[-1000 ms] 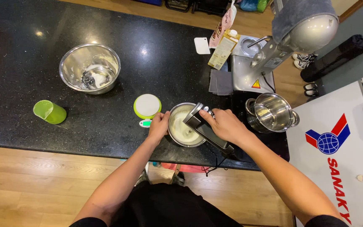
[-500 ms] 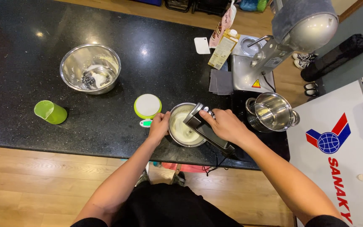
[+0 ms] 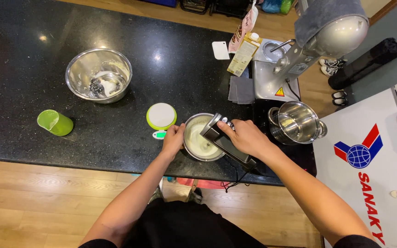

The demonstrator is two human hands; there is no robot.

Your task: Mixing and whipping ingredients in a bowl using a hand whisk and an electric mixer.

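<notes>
On the far left of the black bench (image 3: 19, 96) a green cup (image 3: 54, 122) lies tipped on its side. Next comes a large steel bowl (image 3: 99, 75) with white residue inside, then a round white-and-green kitchen scale (image 3: 161, 116). The left hand (image 3: 174, 139) grips the rim of the small steel bowl (image 3: 201, 137), which sits near the bench's front edge and holds pale, creamy batter. Compared with a second ago, almost nothing has moved: bowl, hands and tool keep the same places, so the mixing looks steady and mid-run rather than beginning or ending. The right hand (image 3: 246, 137) is clenched around the handle of the dark hand mixer (image 3: 226, 145). Its long axis runs diagonally, the nose toward the upper left over the batter and the tail with its cord toward the lower right. Farther right stand a steel pot (image 3: 296, 122) and a stand mixer (image 3: 315, 43).
</notes>
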